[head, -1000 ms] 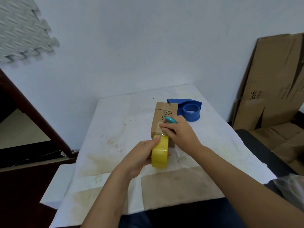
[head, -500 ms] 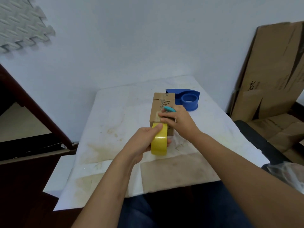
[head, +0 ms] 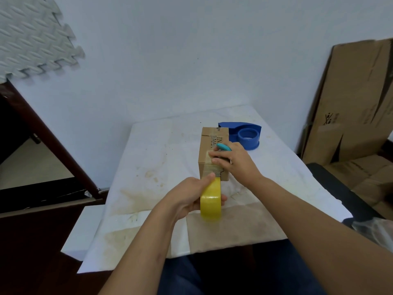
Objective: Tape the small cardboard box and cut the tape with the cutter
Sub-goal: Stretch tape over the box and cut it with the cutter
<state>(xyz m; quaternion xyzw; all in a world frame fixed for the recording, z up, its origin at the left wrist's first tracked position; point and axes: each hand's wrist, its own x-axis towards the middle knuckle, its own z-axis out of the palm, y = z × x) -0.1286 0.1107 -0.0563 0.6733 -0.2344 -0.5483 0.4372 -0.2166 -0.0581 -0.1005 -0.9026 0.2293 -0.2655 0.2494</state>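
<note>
A small brown cardboard box (head: 209, 138) lies on the white table (head: 153, 158), its long side pointing away from me. My left hand (head: 189, 199) grips a yellow roll of tape (head: 211, 200) just in front of the box's near end, thumb pressed on the roll's top. A strip of tape runs from the roll up onto the box. My right hand (head: 234, 160) rests on the near part of the box top and holds a small teal cutter (head: 223, 147); its fingers press the tape down. The blade is hidden by the fingers.
A blue tape dispenser (head: 247, 135) sits right behind the box. Flattened cardboard sheets (head: 357, 107) lean against the wall at the right. A dark wooden frame (head: 42, 133) stands left of the table. A brown paper patch (head: 231, 231) covers the table's near edge.
My left hand has drawn the yellow roll a little toward me, away from the box's near end. My right hand stays on the box top with the cutter.
</note>
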